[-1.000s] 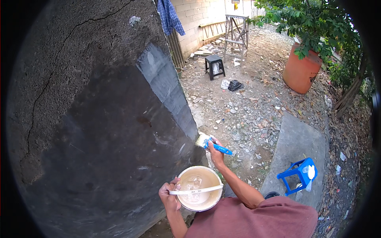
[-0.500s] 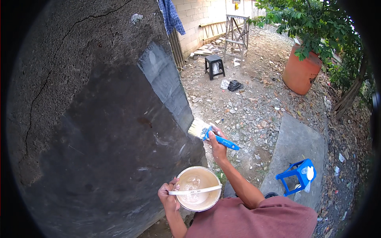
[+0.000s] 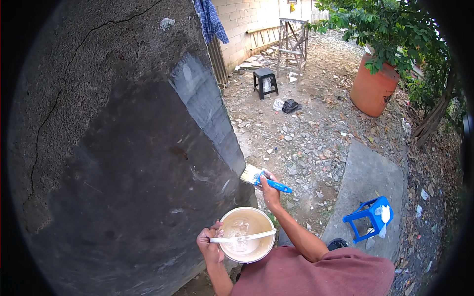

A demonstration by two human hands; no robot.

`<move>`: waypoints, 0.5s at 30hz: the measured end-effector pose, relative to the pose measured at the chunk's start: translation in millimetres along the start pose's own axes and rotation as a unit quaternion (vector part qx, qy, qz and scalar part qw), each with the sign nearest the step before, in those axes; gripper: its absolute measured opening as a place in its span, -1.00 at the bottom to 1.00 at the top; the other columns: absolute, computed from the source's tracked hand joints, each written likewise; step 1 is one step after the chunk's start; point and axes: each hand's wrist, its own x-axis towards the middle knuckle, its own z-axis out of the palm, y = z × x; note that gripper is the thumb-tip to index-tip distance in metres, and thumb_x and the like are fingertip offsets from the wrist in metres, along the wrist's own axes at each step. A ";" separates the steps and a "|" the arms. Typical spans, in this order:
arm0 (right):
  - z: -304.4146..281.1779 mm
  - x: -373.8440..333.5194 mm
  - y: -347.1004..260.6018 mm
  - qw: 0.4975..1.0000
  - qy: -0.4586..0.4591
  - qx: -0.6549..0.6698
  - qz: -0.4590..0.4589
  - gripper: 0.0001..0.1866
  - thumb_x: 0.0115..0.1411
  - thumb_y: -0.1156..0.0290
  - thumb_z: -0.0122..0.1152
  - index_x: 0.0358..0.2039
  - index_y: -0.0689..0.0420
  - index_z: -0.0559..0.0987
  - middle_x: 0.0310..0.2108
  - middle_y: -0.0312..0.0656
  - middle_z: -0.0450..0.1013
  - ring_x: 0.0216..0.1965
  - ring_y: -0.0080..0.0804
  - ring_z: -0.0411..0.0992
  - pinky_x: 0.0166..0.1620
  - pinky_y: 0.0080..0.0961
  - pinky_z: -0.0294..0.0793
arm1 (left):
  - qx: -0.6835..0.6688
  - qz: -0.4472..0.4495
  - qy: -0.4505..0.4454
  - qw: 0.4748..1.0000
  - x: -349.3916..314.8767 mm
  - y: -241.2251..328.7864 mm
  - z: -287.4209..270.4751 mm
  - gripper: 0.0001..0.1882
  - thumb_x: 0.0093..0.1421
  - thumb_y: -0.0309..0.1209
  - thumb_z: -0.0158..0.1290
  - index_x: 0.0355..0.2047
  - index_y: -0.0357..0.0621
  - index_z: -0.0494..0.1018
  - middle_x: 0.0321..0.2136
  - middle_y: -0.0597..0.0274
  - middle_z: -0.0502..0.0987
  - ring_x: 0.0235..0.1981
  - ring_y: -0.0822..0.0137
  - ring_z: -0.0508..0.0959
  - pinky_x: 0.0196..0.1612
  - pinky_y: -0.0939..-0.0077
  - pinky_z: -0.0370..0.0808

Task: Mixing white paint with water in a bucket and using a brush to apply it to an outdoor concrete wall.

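Observation:
My right hand (image 3: 269, 188) is closed around a blue-handled paintbrush (image 3: 276, 186). Its pale bristles touch the right edge of the dark wall (image 3: 133, 163), at the lower end of a lighter grey painted strip (image 3: 207, 108). My left hand (image 3: 210, 242) grips the side of a white bucket (image 3: 247, 216) held in front of my body. Whitish, thin paint (image 3: 242, 245) lies inside the bucket, and the bucket's handle crosses over its mouth. Some of the left fingers are hidden by the bucket.
A blue stool (image 3: 370, 217) with white items on it stands on a concrete slab (image 3: 365, 172) at right. Beyond lie gravel, a black stool (image 3: 265, 81), a wooden stepladder (image 3: 293, 47) and a big orange planter (image 3: 374, 86). A checked blue cloth (image 3: 212, 22) hangs at the wall's far edge.
My right hand has brought the brush a little lower along the wall's edge, and the grey strip now reaches further down. My left hand and the bucket stay in place.

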 end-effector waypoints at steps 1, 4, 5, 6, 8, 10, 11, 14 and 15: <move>3.9 -1.2 -5.7 1.000 0.003 0.010 -0.010 -0.58 0.27 0.39 0.07 0.09 0.27 0.31 -0.11 -0.09 0.41 -0.14 -0.37 0.46 -0.10 -0.36 0.58 | 0.000 0.000 0.000 1.000 -0.3 0.1 -0.4 -0.61 -0.02 -0.74 0.12 -0.69 -0.01 0.19 -0.68 0.45 0.31 -0.16 0.24 0.56 0.24 0.14 0.19; 16.0 -2.1 -25.2 0.999 -0.005 0.030 -0.036 -0.57 0.26 0.40 0.07 0.10 0.28 0.31 -0.10 -0.07 0.41 -0.13 -0.36 0.46 -0.10 -0.35 0.58 | 0.003 0.002 0.002 1.000 -1.7 1.0 -0.4 -0.61 -0.02 -0.74 0.11 -0.69 -0.01 0.19 -0.68 0.45 0.31 -0.16 0.23 0.56 0.24 0.14 0.19; 21.3 -2.7 -32.7 0.998 -0.015 0.040 -0.050 -0.57 0.26 0.40 0.07 0.10 0.29 0.30 -0.09 -0.07 0.40 -0.13 -0.35 0.46 -0.11 -0.34 0.58 | 0.003 0.002 0.003 1.000 -2.1 2.2 0.1 -0.61 -0.02 -0.75 0.11 -0.69 -0.01 0.19 -0.68 0.45 0.31 -0.16 0.23 0.56 0.23 0.15 0.20; 26.6 -4.3 -39.9 0.998 -0.015 0.038 -0.056 -0.56 0.26 0.40 0.07 0.10 0.31 0.30 -0.08 -0.05 0.39 -0.12 -0.34 0.46 -0.11 -0.33 0.58 | 0.002 0.004 0.004 1.000 -2.8 3.1 -0.2 -0.61 -0.02 -0.75 0.11 -0.69 -0.01 0.19 -0.68 0.45 0.31 -0.16 0.23 0.56 0.23 0.15 0.21; 33.4 -4.0 -46.6 0.997 -0.021 0.043 -0.065 -0.56 0.26 0.40 0.07 0.10 0.31 0.30 -0.08 -0.05 0.39 -0.12 -0.34 0.46 -0.11 -0.33 0.58 | 0.001 0.005 0.006 1.000 -4.0 3.6 -1.3 -0.61 -0.02 -0.75 0.11 -0.69 -0.01 0.19 -0.68 0.45 0.31 -0.16 0.23 0.56 0.22 0.15 0.21; 34.5 -3.4 -45.0 0.996 -0.027 0.047 -0.076 -0.56 0.26 0.39 0.07 0.10 0.31 0.29 -0.07 -0.05 0.39 -0.12 -0.34 0.46 -0.11 -0.33 0.59 | -0.001 0.006 0.007 1.000 -4.6 3.3 -2.8 -0.61 -0.02 -0.75 0.11 -0.69 -0.01 0.19 -0.68 0.45 0.31 -0.16 0.23 0.56 0.22 0.16 0.21; 32.5 -1.6 -39.4 0.996 -0.028 0.044 -0.067 -0.55 0.26 0.38 0.08 0.10 0.30 0.29 -0.07 -0.05 0.39 -0.12 -0.34 0.46 -0.11 -0.33 0.58 | 0.003 0.008 0.006 1.000 -4.9 2.6 -4.0 -0.61 -0.02 -0.76 0.11 -0.69 -0.01 0.19 -0.68 0.45 0.31 -0.16 0.23 0.56 0.22 0.16 0.21; 25.4 2.4 -19.2 0.997 -0.030 0.045 -0.049 -0.55 0.26 0.37 0.08 0.10 0.27 0.29 -0.07 -0.06 0.39 -0.12 -0.35 0.46 -0.10 -0.32 0.58 | 0.004 0.008 0.009 1.000 -4.7 3.2 -4.9 -0.61 -0.02 -0.76 0.11 -0.69 -0.01 0.19 -0.68 0.45 0.31 -0.16 0.23 0.56 0.22 0.16 0.21; 21.8 2.9 -11.6 0.998 -0.031 0.049 -0.039 -0.55 0.26 0.36 0.09 0.11 0.26 0.29 -0.07 -0.07 0.39 -0.12 -0.35 0.46 -0.10 -0.32 0.58 | 0.002 0.006 0.013 1.000 -4.7 3.4 -4.6 -0.61 -0.02 -0.75 0.11 -0.69 -0.01 0.19 -0.68 0.44 0.31 -0.16 0.23 0.56 0.22 0.16 0.21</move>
